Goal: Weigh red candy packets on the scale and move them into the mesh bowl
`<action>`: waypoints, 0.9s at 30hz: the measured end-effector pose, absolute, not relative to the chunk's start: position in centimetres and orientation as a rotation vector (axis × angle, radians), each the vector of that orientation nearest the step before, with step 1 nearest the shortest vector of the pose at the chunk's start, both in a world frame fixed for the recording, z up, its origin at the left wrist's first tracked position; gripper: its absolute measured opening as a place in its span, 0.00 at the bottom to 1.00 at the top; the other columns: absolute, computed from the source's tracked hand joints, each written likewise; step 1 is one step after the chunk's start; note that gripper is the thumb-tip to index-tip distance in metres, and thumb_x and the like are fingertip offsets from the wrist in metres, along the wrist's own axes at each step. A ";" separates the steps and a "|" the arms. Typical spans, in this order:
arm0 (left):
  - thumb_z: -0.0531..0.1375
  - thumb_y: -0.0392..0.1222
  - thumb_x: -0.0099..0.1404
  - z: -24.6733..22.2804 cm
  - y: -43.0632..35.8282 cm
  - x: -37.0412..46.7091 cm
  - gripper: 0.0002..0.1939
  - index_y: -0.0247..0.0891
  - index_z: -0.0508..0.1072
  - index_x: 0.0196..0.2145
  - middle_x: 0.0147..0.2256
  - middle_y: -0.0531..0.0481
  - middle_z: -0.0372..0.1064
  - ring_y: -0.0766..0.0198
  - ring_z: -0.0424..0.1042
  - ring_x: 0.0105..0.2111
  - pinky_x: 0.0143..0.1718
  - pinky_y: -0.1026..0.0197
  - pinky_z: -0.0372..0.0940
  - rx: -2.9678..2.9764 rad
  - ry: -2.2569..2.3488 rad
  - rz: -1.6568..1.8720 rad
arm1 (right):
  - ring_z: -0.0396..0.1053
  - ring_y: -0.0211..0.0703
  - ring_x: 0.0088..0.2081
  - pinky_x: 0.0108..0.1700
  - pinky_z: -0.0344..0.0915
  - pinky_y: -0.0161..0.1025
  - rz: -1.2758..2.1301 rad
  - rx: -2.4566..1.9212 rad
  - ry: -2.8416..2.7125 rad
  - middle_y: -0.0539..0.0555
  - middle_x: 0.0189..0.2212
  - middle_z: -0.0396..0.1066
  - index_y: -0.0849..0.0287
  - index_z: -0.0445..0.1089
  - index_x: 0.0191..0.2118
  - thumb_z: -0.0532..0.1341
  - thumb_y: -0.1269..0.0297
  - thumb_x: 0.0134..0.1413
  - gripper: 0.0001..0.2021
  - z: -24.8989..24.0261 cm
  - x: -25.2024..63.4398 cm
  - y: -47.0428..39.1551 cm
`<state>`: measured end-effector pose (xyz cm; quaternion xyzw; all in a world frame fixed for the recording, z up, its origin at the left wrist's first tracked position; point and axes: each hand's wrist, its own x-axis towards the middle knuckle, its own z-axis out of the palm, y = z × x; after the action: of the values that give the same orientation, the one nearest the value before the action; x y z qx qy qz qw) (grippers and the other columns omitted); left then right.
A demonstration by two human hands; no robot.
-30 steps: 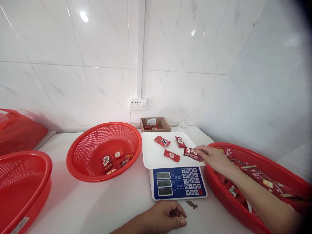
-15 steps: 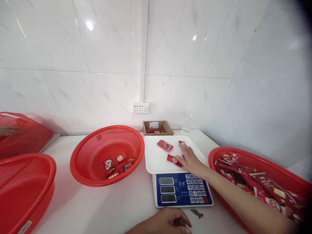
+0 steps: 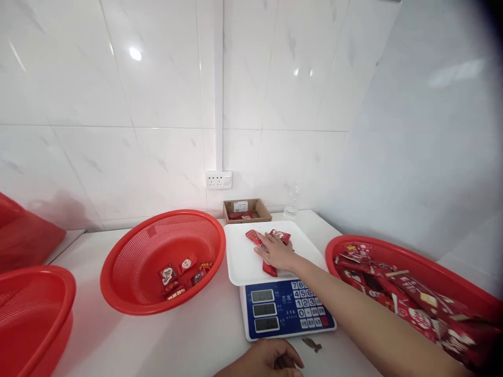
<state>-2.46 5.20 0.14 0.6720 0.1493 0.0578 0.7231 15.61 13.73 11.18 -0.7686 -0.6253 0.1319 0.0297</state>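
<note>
My right hand (image 3: 277, 253) lies over several small red snack packets on the white tray of a digital scale (image 3: 231, 262). Its fingers are spread and touch the packets. One red packet (image 3: 253, 237) shows at the fingertips, another packet (image 3: 281, 235) behind the hand, and part of a third packet (image 3: 269, 269) below the palm. The palm hides whatever else is under it. In front of the scale's blue keypad (image 3: 288, 309), my left hand (image 3: 271, 358) rests near the table with loosely curled fingers, a gap to the thumb, and nothing visible in it.
A red basket (image 3: 129, 246) with several small packets stands left of the scale; another red basket (image 3: 35, 314) is further left. At right, a red basket (image 3: 334, 251) holds many packets. Behind are a cardboard box (image 3: 251, 209) and a clear bottle (image 3: 291, 204). A torn scrap (image 3: 312, 344) lies nearby.
My right hand has moved left across the tray, and the packets are now closer together under and around it. My left hand has stayed put. The view has turned slightly right.
</note>
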 end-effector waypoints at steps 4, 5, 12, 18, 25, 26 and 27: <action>0.60 0.65 0.50 0.8 4.8 -2.3 0.30 0.36 0.71 0.39 0.27 0.54 0.60 0.70 0.58 0.28 0.30 0.66 0.54 1.521 0.404 0.145 | 0.30 0.55 0.66 0.58 0.36 0.66 0.395 -2.345 -1.906 0.56 0.67 0.35 0.46 0.39 0.65 0.40 0.41 0.57 0.33 12.2 16.1 12.2; 0.60 0.65 0.49 1.0 4.8 -2.3 0.30 0.36 0.71 0.38 0.27 0.54 0.60 0.69 0.58 0.28 0.31 0.65 0.54 1.519 0.421 0.142 | 0.29 0.55 0.66 0.59 0.36 0.66 0.377 -2.337 -1.882 0.55 0.67 0.34 0.46 0.39 0.65 0.39 0.41 0.57 0.33 12.5 16.5 11.7; 0.61 0.58 0.53 2.2 4.6 -2.4 0.24 0.35 0.70 0.38 0.29 0.54 0.60 0.68 0.59 0.30 0.33 0.65 0.55 1.514 0.432 0.119 | 0.42 0.49 0.64 0.62 0.46 0.48 0.154 -2.301 -1.563 0.58 0.64 0.47 0.58 0.51 0.62 0.47 0.51 0.58 0.29 14.8 23.6 4.1; 0.60 0.52 0.56 2.5 4.6 -2.4 0.19 0.36 0.70 0.39 0.31 0.53 0.61 0.67 0.60 0.32 0.35 0.65 0.56 1.542 0.437 0.114 | 0.58 0.50 0.58 0.58 0.56 0.44 0.565 -2.363 -1.603 0.56 0.60 0.58 0.59 0.56 0.60 0.53 0.56 0.53 0.28 14.5 27.2 -2.9; 0.60 0.51 0.57 2.5 4.5 -2.4 0.17 0.36 0.70 0.39 0.30 0.53 0.61 0.67 0.60 0.33 0.35 0.64 0.57 1.537 0.438 0.118 | 0.60 0.57 0.57 0.51 0.62 0.49 0.417 -2.571 -1.617 0.58 0.62 0.51 0.53 0.60 0.58 0.54 0.69 0.48 0.28 11.8 26.3 -3.7; 0.60 0.51 0.56 2.6 4.5 -2.4 0.17 0.36 0.70 0.38 0.30 0.53 0.61 0.67 0.60 0.32 0.35 0.64 0.56 1.533 0.440 0.118 | 0.62 0.56 0.55 0.49 0.63 0.47 0.393 -2.559 -1.607 0.57 0.61 0.55 0.52 0.61 0.57 0.54 0.68 0.49 0.26 11.6 26.4 -3.5; 0.60 0.51 0.56 2.6 4.6 -2.4 0.18 0.35 0.69 0.38 0.30 0.53 0.61 0.67 0.60 0.32 0.35 0.64 0.56 1.530 0.444 0.117 | 0.65 0.55 0.52 0.47 0.64 0.45 0.370 -2.544 -1.598 0.57 0.59 0.58 0.51 0.62 0.56 0.55 0.67 0.49 0.25 11.6 26.5 -3.4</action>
<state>-2.44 4.55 2.60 0.6862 0.1990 0.0525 0.6977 26.51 -3.38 11.55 -0.8390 -0.5271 0.1222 0.0574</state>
